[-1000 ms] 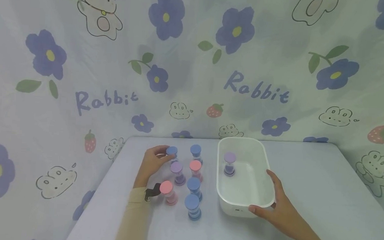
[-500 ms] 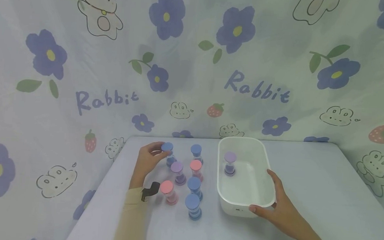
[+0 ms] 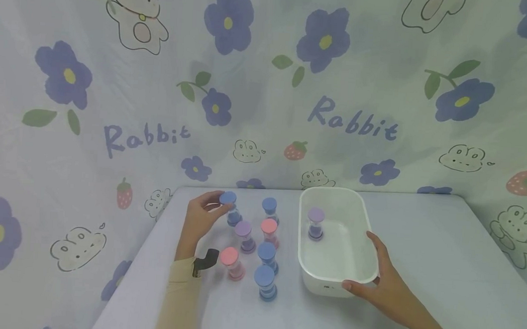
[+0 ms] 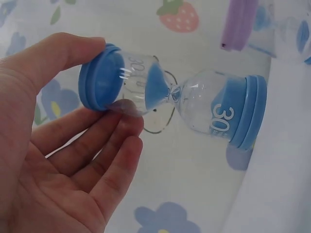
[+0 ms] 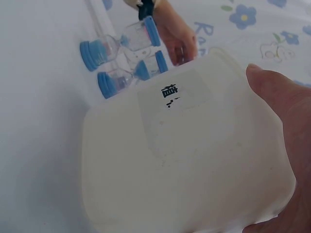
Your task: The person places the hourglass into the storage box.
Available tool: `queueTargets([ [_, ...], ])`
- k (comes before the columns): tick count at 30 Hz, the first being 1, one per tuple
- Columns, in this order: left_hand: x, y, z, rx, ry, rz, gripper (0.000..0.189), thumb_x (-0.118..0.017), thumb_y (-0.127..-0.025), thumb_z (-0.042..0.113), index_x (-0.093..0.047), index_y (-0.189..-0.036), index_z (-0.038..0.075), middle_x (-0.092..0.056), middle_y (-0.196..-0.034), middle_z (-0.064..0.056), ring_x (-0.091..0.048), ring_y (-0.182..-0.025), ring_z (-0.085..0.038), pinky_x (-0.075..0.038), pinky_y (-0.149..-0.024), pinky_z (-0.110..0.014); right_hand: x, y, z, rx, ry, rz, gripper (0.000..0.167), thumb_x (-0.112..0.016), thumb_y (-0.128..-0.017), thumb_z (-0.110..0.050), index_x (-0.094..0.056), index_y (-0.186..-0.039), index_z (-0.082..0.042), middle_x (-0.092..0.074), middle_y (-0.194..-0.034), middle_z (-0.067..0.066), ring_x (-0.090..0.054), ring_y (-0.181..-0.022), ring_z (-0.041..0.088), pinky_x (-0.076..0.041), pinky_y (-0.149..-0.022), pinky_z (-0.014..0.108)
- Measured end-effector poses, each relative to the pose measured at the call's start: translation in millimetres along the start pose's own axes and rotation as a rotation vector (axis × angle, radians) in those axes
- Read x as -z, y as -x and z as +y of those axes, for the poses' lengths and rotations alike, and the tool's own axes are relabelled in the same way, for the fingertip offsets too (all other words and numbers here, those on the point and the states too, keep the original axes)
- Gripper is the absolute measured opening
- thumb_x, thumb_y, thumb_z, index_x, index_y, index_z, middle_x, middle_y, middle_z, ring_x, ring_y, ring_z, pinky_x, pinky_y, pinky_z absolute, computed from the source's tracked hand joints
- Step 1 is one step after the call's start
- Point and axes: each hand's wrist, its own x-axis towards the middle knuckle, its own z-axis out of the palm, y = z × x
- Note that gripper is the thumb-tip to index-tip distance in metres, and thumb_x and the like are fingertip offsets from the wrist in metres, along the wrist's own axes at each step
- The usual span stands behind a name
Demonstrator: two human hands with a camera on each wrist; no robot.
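My left hand [image 3: 201, 221] pinches a blue sand timer [image 4: 180, 97] by its top cap, thumb on one side and fingertips on the other. The timer is marked 30, with blue sand in both bulbs. In the head view it stands nearly upright at the far left of the group. My right hand [image 3: 389, 288] grips the near right corner of a white plastic bin [image 3: 302, 267], thumb at the front rim and fingers along the right side. A purple sand timer [image 3: 316, 224] stands inside the bin, toward its left wall.
Between my left hand and the bin stand another purple timer [image 3: 245, 236], pink timers [image 3: 232, 263] [image 3: 270, 234] and blue timers [image 3: 266, 283] [image 3: 268, 258] [image 3: 270, 210]. A patterned cloth [image 3: 268, 84] hangs behind the white table [image 3: 443, 256].
My left hand has moved slightly left and away from me with the blue sand timer, farther from the purple one. The right hand and the bin have kept their place.
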Motion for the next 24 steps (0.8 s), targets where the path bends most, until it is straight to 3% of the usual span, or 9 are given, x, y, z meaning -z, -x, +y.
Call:
queueTargets([
  [7, 0.4, 3.9, 10.9, -0.001, 0.002, 0.017, 0.048, -0.088, -0.083, 0.024, -0.071, -0.123, 0.003, -0.075, -0.117, -0.015, -0.068, -0.1, -0.004, -0.059, -0.102, -0.043, 1.7, 0.2, -2.2, -0.013, -0.015, -0.011, 0.121, -0.085, -0.084, -0.038, 0.005, -0.164, -0.029, -0.017, -0.168, 0.026, -0.042, -0.142, 0.05, -0.05, -0.106, 0.067],
  [13, 1.5, 6.3, 17.6, -0.029, 0.012, 0.048, 0.045, -0.087, -0.084, 0.021, -0.072, -0.122, 0.003, -0.075, -0.117, -0.015, -0.068, -0.098, 0.0, -0.06, -0.097, -0.025, 1.4, 0.1, 0.1, 0.025, -0.042, -0.007, 0.119, -0.085, -0.085, -0.034, 0.004, -0.165, -0.028, -0.022, -0.165, 0.029, -0.048, -0.137, 0.05, -0.056, -0.101, 0.061],
  [18, 1.7, 7.7, 27.5, -0.057, 0.035, 0.076, 0.041, -0.086, -0.085, 0.014, -0.072, -0.121, 0.002, -0.075, -0.117, -0.017, -0.068, -0.097, 0.002, -0.06, -0.097, -0.025, 1.1, 1.0, 1.3, 0.027, -0.061, -0.006, 0.119, -0.085, -0.085, -0.033, 0.003, -0.165, -0.026, -0.025, -0.163, 0.029, -0.051, -0.134, 0.049, -0.058, -0.099, 0.058],
  [24, 1.7, 6.1, 39.4, -0.107, 0.05, 0.116, 0.038, -0.085, -0.084, 0.006, -0.073, -0.119, 0.0, -0.075, -0.117, -0.019, -0.068, -0.095, 0.001, -0.061, -0.095, -0.026, 1.3, 1.1, 1.6, 0.018, -0.05, -0.001, 0.12, -0.085, -0.085, -0.035, 0.003, -0.165, -0.029, -0.021, -0.166, 0.027, -0.048, -0.138, 0.049, -0.053, -0.104, 0.064],
])
